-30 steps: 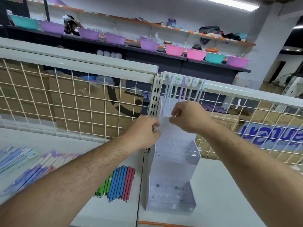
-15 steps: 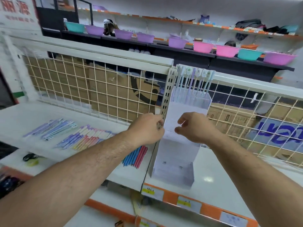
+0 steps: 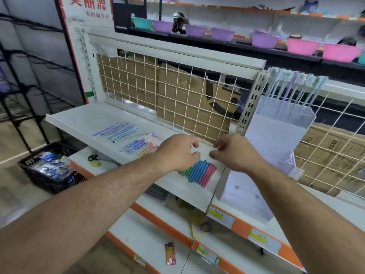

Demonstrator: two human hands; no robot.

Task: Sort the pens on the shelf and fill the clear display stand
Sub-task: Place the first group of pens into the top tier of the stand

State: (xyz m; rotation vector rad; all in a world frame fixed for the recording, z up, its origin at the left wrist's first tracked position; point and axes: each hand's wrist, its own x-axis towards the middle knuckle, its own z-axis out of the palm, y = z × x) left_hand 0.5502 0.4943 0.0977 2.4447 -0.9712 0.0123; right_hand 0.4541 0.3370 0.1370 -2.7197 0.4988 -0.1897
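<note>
On white shelf (image 3: 88, 119), pens (image 3: 201, 173) flat, lengthwise front-to-back

One head-worn wide-angle view looked forward and down, turned a bit left, close over the white shelf (image 3: 83, 119). Left hand (image 3: 177, 153) and right hand (image 3: 235, 155) reached in from near edge; wire grid (image 3: 167, 95) far, clear display stand (image 3: 276, 139) right.

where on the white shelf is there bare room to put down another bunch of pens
The left end of the white shelf, before the pale blue pens, is bare, as is the back strip along the wire grid. It is crowded near the clear stand: the bright pens lie there, with the left hand and right hand close over them.
</note>
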